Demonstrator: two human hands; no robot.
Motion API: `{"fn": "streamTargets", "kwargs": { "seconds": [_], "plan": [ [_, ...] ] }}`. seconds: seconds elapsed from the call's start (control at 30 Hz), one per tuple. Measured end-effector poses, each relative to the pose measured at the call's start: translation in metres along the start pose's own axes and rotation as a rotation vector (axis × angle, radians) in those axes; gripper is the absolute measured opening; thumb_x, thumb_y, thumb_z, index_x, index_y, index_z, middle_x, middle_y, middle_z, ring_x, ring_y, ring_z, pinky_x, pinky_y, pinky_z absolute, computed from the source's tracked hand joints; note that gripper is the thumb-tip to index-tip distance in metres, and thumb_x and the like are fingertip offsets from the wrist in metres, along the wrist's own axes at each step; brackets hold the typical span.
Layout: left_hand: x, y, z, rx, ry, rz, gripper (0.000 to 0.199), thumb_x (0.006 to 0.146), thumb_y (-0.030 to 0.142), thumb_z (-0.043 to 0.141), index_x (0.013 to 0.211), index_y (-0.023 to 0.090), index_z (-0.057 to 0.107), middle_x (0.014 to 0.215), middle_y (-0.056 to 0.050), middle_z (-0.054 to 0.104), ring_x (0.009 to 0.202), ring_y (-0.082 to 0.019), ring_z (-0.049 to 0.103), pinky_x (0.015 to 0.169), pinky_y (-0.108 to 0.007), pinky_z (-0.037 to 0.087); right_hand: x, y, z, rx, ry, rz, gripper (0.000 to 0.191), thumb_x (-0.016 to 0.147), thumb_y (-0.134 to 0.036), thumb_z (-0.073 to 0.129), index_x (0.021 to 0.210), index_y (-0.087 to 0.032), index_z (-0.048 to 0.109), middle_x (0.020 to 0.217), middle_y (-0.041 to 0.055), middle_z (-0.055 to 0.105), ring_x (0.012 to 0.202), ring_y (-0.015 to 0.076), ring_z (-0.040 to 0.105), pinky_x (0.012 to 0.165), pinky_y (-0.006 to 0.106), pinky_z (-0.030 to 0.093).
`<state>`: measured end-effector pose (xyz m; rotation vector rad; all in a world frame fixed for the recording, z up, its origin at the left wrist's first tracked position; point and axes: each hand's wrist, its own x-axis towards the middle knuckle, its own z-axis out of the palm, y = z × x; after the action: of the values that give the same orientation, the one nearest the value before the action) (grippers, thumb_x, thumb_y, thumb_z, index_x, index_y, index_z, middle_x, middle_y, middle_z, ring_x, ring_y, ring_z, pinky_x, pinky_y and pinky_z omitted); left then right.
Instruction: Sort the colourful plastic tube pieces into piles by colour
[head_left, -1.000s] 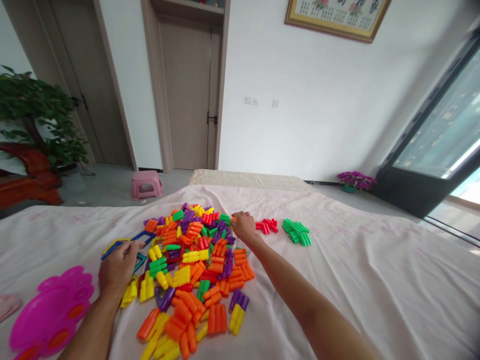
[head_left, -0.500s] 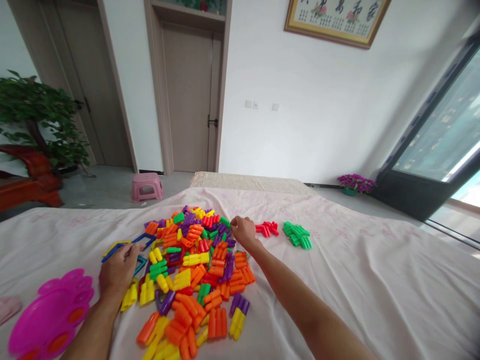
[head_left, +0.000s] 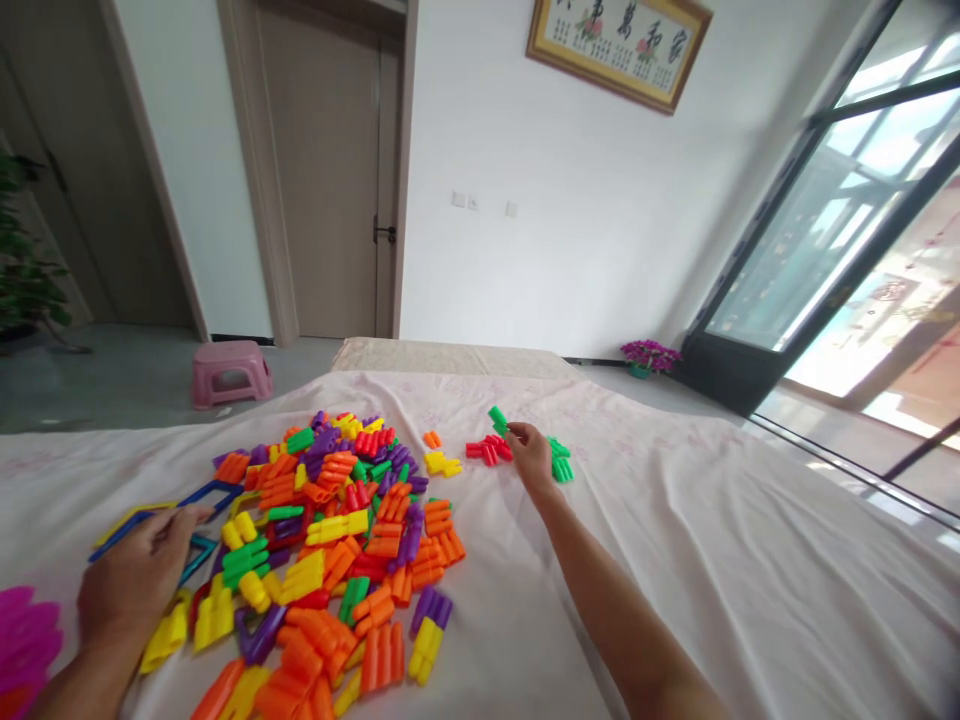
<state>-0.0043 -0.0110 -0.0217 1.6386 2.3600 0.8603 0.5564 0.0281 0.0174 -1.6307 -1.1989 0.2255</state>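
My right hand point(head_left: 531, 455) pinches a green toy building block point(head_left: 498, 419) by its end, above the sheet. Just beyond and left of these fingers lies a small group of red blocks point(head_left: 489, 451). Green blocks point(head_left: 560, 460) sit to the hand's right, partly hidden by it. My left hand point(head_left: 139, 570) is closed over blue and yellow angular plastic pieces point(head_left: 217, 495) at the left edge of the big mixed pile of toy blocks point(head_left: 315, 575). Its grip is partly hidden beneath the fingers. Yellow blocks point(head_left: 442, 464) and an orange block point(head_left: 432, 439) lie between pile and red group.
A pale sheet point(head_left: 675, 560) covers the surface under the blocks. At the lower left edge is a magenta plastic tray point(head_left: 26, 640), cut off by the frame. A pink stool point(head_left: 232, 373) stands on the floor beyond, and purple flowers point(head_left: 649, 354) are by the glass door.
My right hand has moved right, away from the pile's far edge, carrying the green block toward the red and green groups. The view has turned right. My left hand stays at the angular pieces.
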Motion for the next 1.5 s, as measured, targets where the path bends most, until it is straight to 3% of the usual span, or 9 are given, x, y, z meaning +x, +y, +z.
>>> {"fn": "streamTargets", "kwargs": {
  "seconds": [0.17, 0.33, 0.5, 0.83, 1.0, 1.13, 1.27, 1.4, 1.5],
  "plan": [
    [-0.001, 0.005, -0.002, 0.001, -0.091, -0.083, 0.062, 0.094, 0.065, 0.033, 0.123, 0.028, 0.073, 0.109, -0.008, 0.074, 0.076, -0.022, 0.057, 0.068, -0.03, 0.041, 0.023, 0.036, -0.073, -0.273, 0.161, 0.175, 0.03, 0.087, -0.035, 0.061, 0.11, -0.023, 0.077, 0.107, 0.0055, 0.078, 0.095, 0.024, 0.072, 0.084, 0.033, 0.051],
    [-0.004, 0.011, -0.006, -0.004, -0.092, -0.109, 0.065, 0.093, 0.067, 0.031, 0.122, 0.027, 0.073, 0.112, -0.009, 0.074, 0.077, -0.023, 0.056, 0.069, -0.031, 0.042, 0.025, 0.066, -0.112, -0.504, 0.186, 0.284, 0.033, 0.09, -0.035, 0.06, 0.119, -0.027, 0.075, 0.117, 0.0062, 0.076, 0.11, 0.0274, 0.068, 0.088, 0.035, 0.049],
    [-0.003, 0.008, -0.004, -0.007, -0.082, -0.108, 0.06, 0.091, 0.065, 0.038, 0.12, 0.027, 0.074, 0.108, -0.009, 0.074, 0.074, -0.023, 0.055, 0.067, -0.031, 0.041, 0.015, 0.079, -0.117, -0.629, 0.134, 0.341, 0.035, 0.092, -0.035, 0.056, 0.122, -0.027, 0.072, 0.123, 0.0076, 0.074, 0.113, 0.0282, 0.067, 0.087, 0.037, 0.049],
    [-0.006, 0.015, -0.008, -0.034, -0.085, -0.106, 0.057, 0.094, 0.062, 0.036, 0.119, 0.028, 0.074, 0.112, -0.008, 0.074, 0.081, -0.022, 0.058, 0.069, -0.029, 0.04, 0.01, 0.064, -0.103, -0.598, 0.152, 0.307, 0.038, 0.096, -0.045, 0.048, 0.115, -0.029, 0.075, 0.122, 0.0091, 0.073, 0.105, 0.0278, 0.068, 0.082, 0.036, 0.048],
    [-0.012, 0.023, -0.012, -0.091, -0.023, -0.074, 0.05, 0.096, 0.055, 0.042, 0.115, 0.024, 0.076, 0.103, -0.008, 0.076, 0.079, -0.02, 0.059, 0.067, -0.028, 0.039, 0.004, 0.041, -0.067, -0.413, 0.124, 0.083, 0.036, 0.092, -0.045, 0.051, 0.108, -0.024, 0.076, 0.108, 0.0075, 0.077, 0.095, 0.025, 0.069, 0.082, 0.034, 0.049],
    [-0.014, 0.025, -0.012, -0.132, 0.016, -0.045, 0.047, 0.096, 0.052, 0.044, 0.11, 0.023, 0.078, 0.104, -0.008, 0.077, 0.08, -0.019, 0.061, 0.068, -0.028, 0.041, -0.014, -0.003, -0.011, -0.235, -0.098, -0.147, 0.032, 0.091, -0.039, 0.053, 0.101, -0.021, 0.077, 0.101, 0.0063, 0.078, 0.091, 0.0226, 0.07, 0.083, 0.033, 0.051],
    [-0.015, 0.026, -0.012, -0.143, 0.02, -0.052, 0.047, 0.096, 0.052, 0.044, 0.11, 0.024, 0.078, 0.1, -0.007, 0.077, 0.083, -0.021, 0.063, 0.068, -0.029, 0.041, -0.034, -0.055, 0.049, -0.224, -0.358, -0.306, 0.026, 0.091, -0.028, 0.057, 0.104, -0.023, 0.078, 0.106, 0.0054, 0.078, 0.098, 0.0215, 0.07, 0.089, 0.032, 0.051],
    [-0.016, 0.027, -0.012, -0.166, 0.023, -0.058, 0.043, 0.095, 0.05, 0.047, 0.109, 0.024, 0.078, 0.101, -0.007, 0.077, 0.084, -0.022, 0.064, 0.07, -0.03, 0.042, -0.043, -0.095, 0.099, -0.351, -0.513, -0.349, 0.031, 0.09, -0.028, 0.061, 0.117, -0.025, 0.077, 0.12, 0.0045, 0.076, 0.117, 0.0249, 0.064, 0.101, 0.035, 0.047],
    [-0.017, 0.029, -0.013, -0.182, 0.038, -0.05, 0.041, 0.095, 0.048, 0.048, 0.106, 0.023, 0.079, 0.098, -0.008, 0.077, 0.083, -0.022, 0.064, 0.07, -0.03, 0.041, -0.043, -0.113, 0.127, -0.437, -0.571, -0.294, 0.04, 0.087, -0.03, 0.062, 0.125, -0.028, 0.073, 0.125, 0.0029, 0.075, 0.121, 0.0267, 0.061, 0.099, 0.034, 0.047]
  ]
}}
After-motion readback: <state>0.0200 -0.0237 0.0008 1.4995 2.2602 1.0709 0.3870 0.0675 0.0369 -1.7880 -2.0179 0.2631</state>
